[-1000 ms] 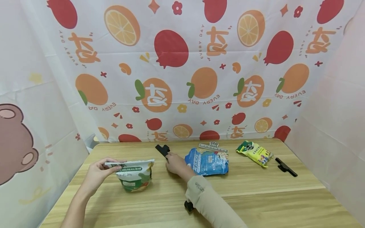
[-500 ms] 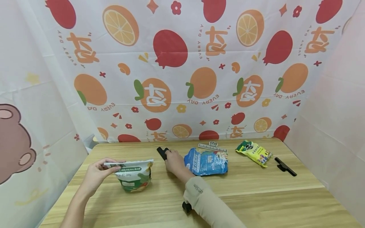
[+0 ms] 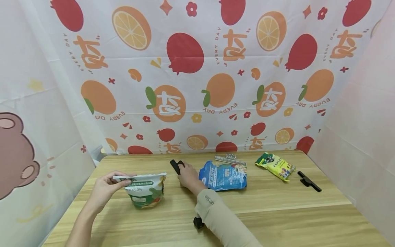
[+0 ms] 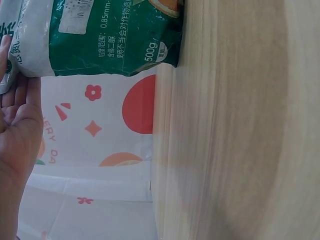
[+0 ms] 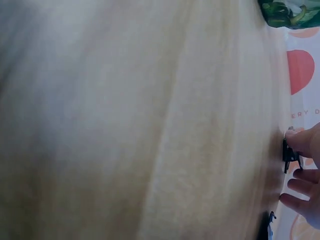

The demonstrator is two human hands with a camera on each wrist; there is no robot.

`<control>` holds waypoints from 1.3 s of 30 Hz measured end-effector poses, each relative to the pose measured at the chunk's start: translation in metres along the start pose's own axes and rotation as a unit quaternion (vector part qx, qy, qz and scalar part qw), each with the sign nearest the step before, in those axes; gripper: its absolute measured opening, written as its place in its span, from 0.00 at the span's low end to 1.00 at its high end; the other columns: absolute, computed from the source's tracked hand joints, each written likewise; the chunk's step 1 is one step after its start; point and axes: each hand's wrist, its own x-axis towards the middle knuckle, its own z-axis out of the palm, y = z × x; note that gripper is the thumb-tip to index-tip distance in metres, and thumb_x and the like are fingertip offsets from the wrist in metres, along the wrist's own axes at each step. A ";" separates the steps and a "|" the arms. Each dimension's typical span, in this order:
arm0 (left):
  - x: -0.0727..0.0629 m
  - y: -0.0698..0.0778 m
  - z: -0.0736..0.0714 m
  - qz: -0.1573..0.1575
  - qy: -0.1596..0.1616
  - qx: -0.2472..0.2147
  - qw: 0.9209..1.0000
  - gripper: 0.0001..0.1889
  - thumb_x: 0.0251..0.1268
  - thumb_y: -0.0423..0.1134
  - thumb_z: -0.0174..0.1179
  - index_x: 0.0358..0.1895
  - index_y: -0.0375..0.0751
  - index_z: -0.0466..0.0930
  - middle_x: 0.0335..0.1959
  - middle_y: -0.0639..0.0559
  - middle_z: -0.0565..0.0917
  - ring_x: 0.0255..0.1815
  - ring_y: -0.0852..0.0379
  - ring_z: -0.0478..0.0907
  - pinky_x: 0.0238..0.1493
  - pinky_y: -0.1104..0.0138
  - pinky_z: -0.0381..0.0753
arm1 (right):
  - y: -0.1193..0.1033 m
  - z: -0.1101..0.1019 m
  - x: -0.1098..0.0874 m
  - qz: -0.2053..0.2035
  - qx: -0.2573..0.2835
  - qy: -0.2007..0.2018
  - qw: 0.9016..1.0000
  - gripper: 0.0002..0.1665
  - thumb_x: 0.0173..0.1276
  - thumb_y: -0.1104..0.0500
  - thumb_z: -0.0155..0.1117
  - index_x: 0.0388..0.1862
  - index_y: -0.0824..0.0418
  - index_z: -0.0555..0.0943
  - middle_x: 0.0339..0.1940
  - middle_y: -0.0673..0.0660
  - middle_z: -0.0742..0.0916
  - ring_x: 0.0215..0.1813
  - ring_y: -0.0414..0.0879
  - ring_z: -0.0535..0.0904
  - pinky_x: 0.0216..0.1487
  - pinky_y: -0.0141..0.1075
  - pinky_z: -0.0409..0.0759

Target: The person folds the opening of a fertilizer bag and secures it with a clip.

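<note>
The green-and-white bag (image 3: pixel 145 197) stands upright at the left of the desk (image 3: pixel 293 226); its front reads "46.0%", and the left wrist view shows "500g" and "0.85mm" among Chinese characters. The backdrop (image 3: pixel 197 130) repeats "EVERY DAY" beside printed fruit. White characters on the blue pouch (image 3: pixel 223 178) and lettering on the yellow-green packet (image 3: pixel 277 167) are too small to read surely.

The pouch lies just right of the right hand (image 3: pixel 189 176), with a silver clip (image 3: pixel 230 159) along its far side. The packet lies farther right, and a second black clip (image 3: pixel 309 181) lies beyond it at the right.

The left hand (image 3: pixel 106 188) pinches the bag's top left corner between thumb and fingers. The right arm reaches far and left, its thumb and forefinger closed on a black clip (image 3: pixel 174 166), the other fingers spread apart.
</note>
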 end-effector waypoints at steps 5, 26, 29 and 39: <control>0.000 -0.002 0.000 0.003 -0.007 -0.018 1.000 0.07 0.56 0.27 0.62 0.39 0.33 0.81 0.40 0.53 0.84 0.30 0.62 0.74 0.31 0.72 0.74 | -0.001 0.002 0.000 0.022 0.021 0.033 0.999 0.28 0.61 0.46 0.64 0.59 0.53 0.75 0.54 0.56 0.77 0.54 0.49 0.72 0.47 0.41 0.75; -0.001 -0.002 -0.001 0.002 -0.002 0.004 1.000 0.06 0.57 0.29 0.62 0.38 0.36 0.82 0.41 0.55 0.84 0.25 0.65 0.65 0.25 0.70 0.69 | -0.005 0.001 0.003 0.099 0.084 -0.013 0.991 0.36 0.61 0.43 0.62 0.60 0.65 0.69 0.54 0.60 0.75 0.55 0.53 0.70 0.53 0.44 0.70; -0.001 -0.002 -0.001 0.001 -0.003 0.002 1.000 0.06 0.57 0.29 0.62 0.39 0.35 0.81 0.41 0.54 0.84 0.26 0.64 0.68 0.27 0.70 0.70 | -0.005 0.004 0.004 0.102 0.066 0.005 0.993 0.34 0.62 0.43 0.60 0.59 0.63 0.70 0.53 0.59 0.76 0.55 0.52 0.71 0.52 0.44 0.70; 0.000 -0.003 -0.001 -0.010 -0.001 0.008 1.000 0.08 0.58 0.30 0.62 0.41 0.33 0.80 0.40 0.55 0.84 0.29 0.62 0.72 0.31 0.71 0.73 | -0.004 0.005 0.003 0.085 0.118 0.062 0.987 0.28 0.56 0.62 0.67 0.55 0.61 0.70 0.45 0.59 0.80 0.44 0.52 0.77 0.40 0.42 0.76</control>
